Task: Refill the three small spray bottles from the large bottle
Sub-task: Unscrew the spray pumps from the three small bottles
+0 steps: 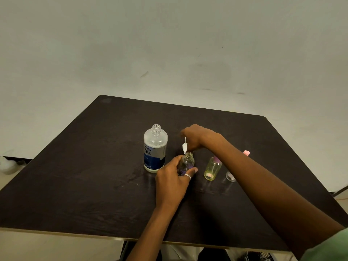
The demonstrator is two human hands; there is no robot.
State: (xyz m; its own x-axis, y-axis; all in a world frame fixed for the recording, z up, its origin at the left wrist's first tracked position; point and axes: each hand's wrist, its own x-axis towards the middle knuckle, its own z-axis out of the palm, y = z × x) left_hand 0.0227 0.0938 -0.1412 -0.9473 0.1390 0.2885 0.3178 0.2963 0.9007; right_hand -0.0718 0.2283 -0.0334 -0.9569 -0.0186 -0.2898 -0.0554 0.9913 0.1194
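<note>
The large clear bottle (155,147) with a blue and white label stands uncapped near the table's middle. Just right of it, my left hand (172,178) grips a small clear spray bottle (187,162) with an open neck, upright on the table. Above and behind that neck my right hand (194,137) pinches a white spray pump head (184,146) with its thin tube. A yellow-green small bottle (212,169) with a purple top stands further right. A third small clear bottle (230,176) is partly hidden behind my right forearm.
The dark wooden table (94,176) stands against a pale wall. A pink cap (246,152) shows just beyond my right forearm. White objects lie on the floor at the far left (11,164). Dark items sit under the table's near edge.
</note>
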